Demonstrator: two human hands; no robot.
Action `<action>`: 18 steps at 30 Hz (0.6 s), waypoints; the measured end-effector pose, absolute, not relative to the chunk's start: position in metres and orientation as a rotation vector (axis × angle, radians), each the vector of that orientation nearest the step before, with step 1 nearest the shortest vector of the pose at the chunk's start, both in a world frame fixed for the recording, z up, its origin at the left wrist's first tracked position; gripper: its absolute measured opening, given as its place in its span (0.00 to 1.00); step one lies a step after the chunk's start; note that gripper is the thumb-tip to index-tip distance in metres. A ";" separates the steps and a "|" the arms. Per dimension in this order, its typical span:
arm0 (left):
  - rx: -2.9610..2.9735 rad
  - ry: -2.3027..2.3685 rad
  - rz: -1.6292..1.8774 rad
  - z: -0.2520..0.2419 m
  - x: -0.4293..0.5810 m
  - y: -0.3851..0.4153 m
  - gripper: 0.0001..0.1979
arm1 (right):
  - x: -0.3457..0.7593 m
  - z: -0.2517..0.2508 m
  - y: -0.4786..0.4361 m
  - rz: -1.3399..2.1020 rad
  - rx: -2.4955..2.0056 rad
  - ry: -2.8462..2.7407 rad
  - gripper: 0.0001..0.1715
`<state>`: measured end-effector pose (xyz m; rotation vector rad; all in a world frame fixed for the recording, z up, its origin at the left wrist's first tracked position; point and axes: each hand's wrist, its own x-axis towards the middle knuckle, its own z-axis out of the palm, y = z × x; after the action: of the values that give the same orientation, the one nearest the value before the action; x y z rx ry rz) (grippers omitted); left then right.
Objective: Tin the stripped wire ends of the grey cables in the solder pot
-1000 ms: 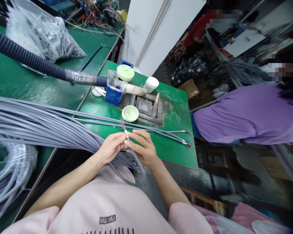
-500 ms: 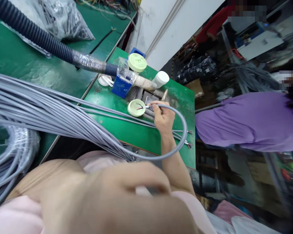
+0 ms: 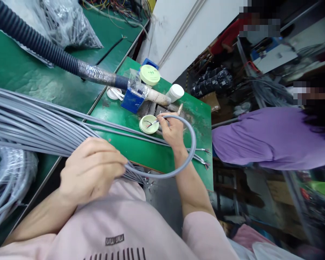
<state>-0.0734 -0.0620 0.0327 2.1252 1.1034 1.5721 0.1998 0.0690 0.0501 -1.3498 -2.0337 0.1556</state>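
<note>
My right hand (image 3: 173, 130) pinches a grey cable (image 3: 193, 139) close to its stripped end. The cable's thin coloured wires lie over the opening of a pale green round tub (image 3: 144, 129), and the cable loops back past my right forearm to the bundle. My left hand (image 3: 92, 168) lies over the front of a large bundle of grey cables (image 3: 38, 119). Its fingers are bent and pressed together, with the fingertips at the cables. What they grip, if anything, is hidden.
A ribbed hose (image 3: 62, 57) ends above the green table (image 3: 119, 144) beside a blue box (image 3: 132, 101). A white tub (image 3: 176, 92) and a green lid (image 3: 150, 74) stand behind. A wrapped coil (image 3: 13, 173) lies left. A person in purple (image 3: 262, 139) is at right.
My left hand has come down from close to the camera onto the cable bundle. My right hand keeps the cable end over the green tub; the view has shifted slightly.
</note>
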 end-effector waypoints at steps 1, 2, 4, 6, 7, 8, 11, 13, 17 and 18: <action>2.158 1.060 1.651 0.042 -0.071 -0.052 0.07 | 0.199 0.050 0.070 0.150 -1.361 -2.046 0.15; 2.176 1.033 1.691 0.049 -0.068 -0.043 0.08 | 0.198 0.050 0.071 0.146 -1.370 -2.060 0.14; 2.171 1.048 1.744 0.054 -0.062 -0.027 0.11 | 0.196 0.050 0.072 0.146 -1.379 -2.085 0.14; 2.148 1.108 1.722 0.048 -0.058 -0.017 0.12 | 0.194 0.049 0.073 0.152 -1.387 -2.103 0.14; 2.136 1.139 1.699 0.043 -0.056 -0.013 0.12 | 0.194 0.048 0.074 0.154 -1.394 -2.107 0.14; 2.125 1.165 1.675 0.037 -0.055 -0.011 0.12 | 0.194 0.049 0.074 0.153 -1.401 -2.107 0.14; 2.099 1.203 1.622 0.023 -0.055 -0.008 0.12 | 0.195 0.055 0.072 0.133 -1.395 -2.090 0.14; 2.082 1.206 1.611 0.018 -0.055 -0.006 0.12 | 0.201 0.064 0.070 0.098 -1.387 -2.044 0.14; 2.053 1.183 1.628 0.011 -0.055 -0.002 0.12 | 0.223 0.081 0.071 -0.009 -1.455 -1.921 0.13; 2.046 1.180 1.629 0.009 -0.055 -0.001 0.12 | 0.230 0.083 0.073 -0.034 -1.482 -1.904 0.13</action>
<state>-0.0545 -0.0008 0.0087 2.0458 1.1805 1.6294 0.2303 0.0733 0.0829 -1.4823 -1.9040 -0.0342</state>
